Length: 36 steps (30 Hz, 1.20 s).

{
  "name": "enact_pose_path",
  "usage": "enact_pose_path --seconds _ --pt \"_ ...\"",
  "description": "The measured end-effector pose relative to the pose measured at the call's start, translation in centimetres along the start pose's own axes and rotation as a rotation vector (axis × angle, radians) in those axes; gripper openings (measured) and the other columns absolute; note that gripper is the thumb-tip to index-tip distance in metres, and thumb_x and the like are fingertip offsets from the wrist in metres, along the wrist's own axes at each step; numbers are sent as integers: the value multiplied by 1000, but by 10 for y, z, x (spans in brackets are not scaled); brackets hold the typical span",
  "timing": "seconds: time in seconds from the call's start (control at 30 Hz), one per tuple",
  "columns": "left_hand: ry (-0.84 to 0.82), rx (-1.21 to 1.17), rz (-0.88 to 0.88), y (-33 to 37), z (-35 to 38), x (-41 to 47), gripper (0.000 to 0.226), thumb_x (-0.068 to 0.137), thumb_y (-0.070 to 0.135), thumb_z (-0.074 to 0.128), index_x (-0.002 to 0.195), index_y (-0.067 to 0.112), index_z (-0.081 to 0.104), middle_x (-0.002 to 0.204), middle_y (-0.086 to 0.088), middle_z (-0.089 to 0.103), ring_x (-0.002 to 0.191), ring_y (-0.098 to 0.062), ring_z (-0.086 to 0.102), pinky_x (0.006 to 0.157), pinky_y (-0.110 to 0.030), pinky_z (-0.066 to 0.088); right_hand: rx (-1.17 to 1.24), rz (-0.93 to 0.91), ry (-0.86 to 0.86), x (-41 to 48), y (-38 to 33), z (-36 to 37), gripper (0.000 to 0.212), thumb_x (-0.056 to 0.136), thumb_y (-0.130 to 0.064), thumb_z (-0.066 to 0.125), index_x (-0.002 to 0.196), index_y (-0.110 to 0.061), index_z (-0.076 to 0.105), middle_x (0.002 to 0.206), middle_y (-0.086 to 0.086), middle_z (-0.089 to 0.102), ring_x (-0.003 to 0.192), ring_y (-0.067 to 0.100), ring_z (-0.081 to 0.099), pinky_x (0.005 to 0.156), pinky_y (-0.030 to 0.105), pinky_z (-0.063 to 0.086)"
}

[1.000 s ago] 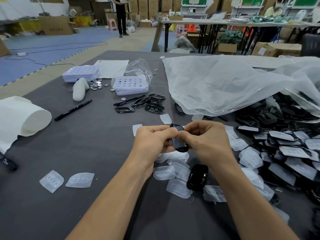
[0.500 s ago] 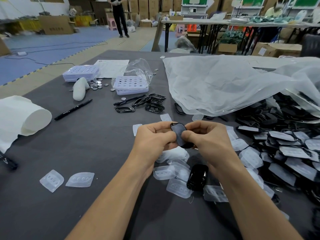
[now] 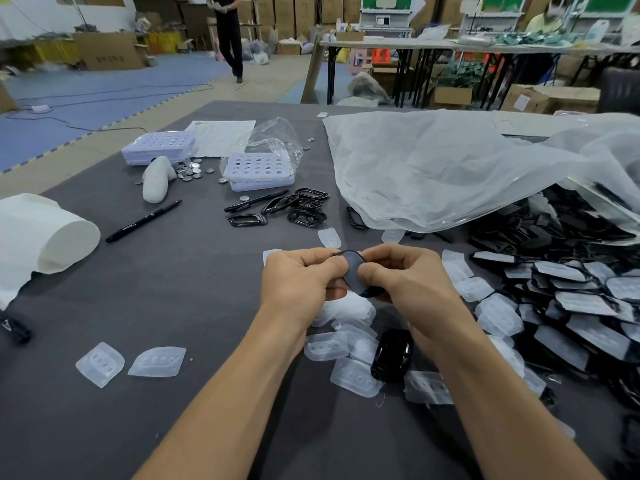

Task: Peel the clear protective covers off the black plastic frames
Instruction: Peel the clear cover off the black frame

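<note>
Head view: your left hand (image 3: pixel 298 282) pinched the black frame (image 3: pixel 354 271), held over the middle of the table (image 3: pixel 173 289). Your right hand (image 3: pixel 410 284) pinched its other side. Covered frames (image 3: pixel 585 303) lay heaped at the right edge.

One wide-angle head camera is looking forward and down across the grey table (image 3: pixel 180 292), sitting close above the left hand (image 3: pixel 298 282) and right hand (image 3: pixel 412 285), with the warehouse floor (image 3: pixel 104 98) receding toward 12 o'clock.

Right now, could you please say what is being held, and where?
One black frame: left hand pinches its upper edge, right hand its middle.
</note>
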<state>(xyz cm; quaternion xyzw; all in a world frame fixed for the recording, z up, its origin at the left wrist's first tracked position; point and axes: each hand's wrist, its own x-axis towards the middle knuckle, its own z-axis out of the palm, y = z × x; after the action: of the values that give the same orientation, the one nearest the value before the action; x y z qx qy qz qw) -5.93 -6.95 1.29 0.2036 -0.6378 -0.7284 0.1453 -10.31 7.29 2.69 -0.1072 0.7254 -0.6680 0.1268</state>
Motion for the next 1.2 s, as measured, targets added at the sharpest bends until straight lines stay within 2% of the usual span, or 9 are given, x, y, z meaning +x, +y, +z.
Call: enact_pose_path --seconds 0.07,0.3,0.5,0.57,0.7,0.9,1.03,1.1,1.2 --pt "-4 -18 3 0 2 -1 9 89 1 74 91 6 81 74 -14 78 59 -14 72 57 -20 56 -15 -2 13 2 1 2 23 88 -2 73 74 -19 79 75 13 76 65 20 66 66 35 58" --pt "19 145 151 -2 -2 1 17 83 9 79 77 24 84 68 -5 77 58 -16 71 57 -22 56 -123 -106 -12 2 1 0 37 88 -1 70 72 -33 81 63 2 72 55 9 59 53 18 49" --pt "75 52 145 -3 1 2 24 88 1 75 73 19 82 68 -9 77 59 -22 75 53 -22 57 -46 -130 -26 0 3 3 27 77 -3 75 88 -27 79 69 6 74 54 15 63 53 22 51" --pt "57 24 143 -3 1 2 16 90 0 74 83 13 81 69 -11 77 59 -22 76 54 -23 58 -32 -132 -15 1 3 1 35 77 4 74 84 -30 80 64 8 72 53 16 62 53 23 51" --pt "51 25 148 -4 1 4 9 92 2 74 91 10 79 71 -9 78 59 -19 74 57 -24 59 101 -91 -6 4 2 -1 36 82 17 68 78 -16 79 64 15 70 50 20 59 52 28 52" --pt "-65 281 262 -3 -4 -3 24 80 14 78 81 38 81 67 1 76 60 -11 70 63 -33 61 32 -96 -43 5 2 -5 43 81 21 63 79 -18 81 71 19 73 51 19 58 56 32 51" --pt "-35 251 219 -3 -4 -1 19 79 4 78 79 23 82 60 -5 73 56 -13 67 59 -29 59 113 -9 -57 6 4 -7 52 79 26 51 80 -16 81 76 17 76 55 20 63 58 26 56" --pt "-17 257 210 -4 -3 -1 17 80 5 78 80 22 82 60 -5 73 55 -12 67 58 -25 57 156 17 -9 6 4 -5 50 79 22 44 80 -12 80 73 15 76 52 19 63 55 24 55" --pt "-25 271 207 -3 -1 -3 16 80 10 79 79 26 82 63 -4 75 57 -14 68 57 -33 59 52 -65 38 4 5 1 31 87 2 62 78 -20 81 72 10 76 54 17 63 55 24 55"
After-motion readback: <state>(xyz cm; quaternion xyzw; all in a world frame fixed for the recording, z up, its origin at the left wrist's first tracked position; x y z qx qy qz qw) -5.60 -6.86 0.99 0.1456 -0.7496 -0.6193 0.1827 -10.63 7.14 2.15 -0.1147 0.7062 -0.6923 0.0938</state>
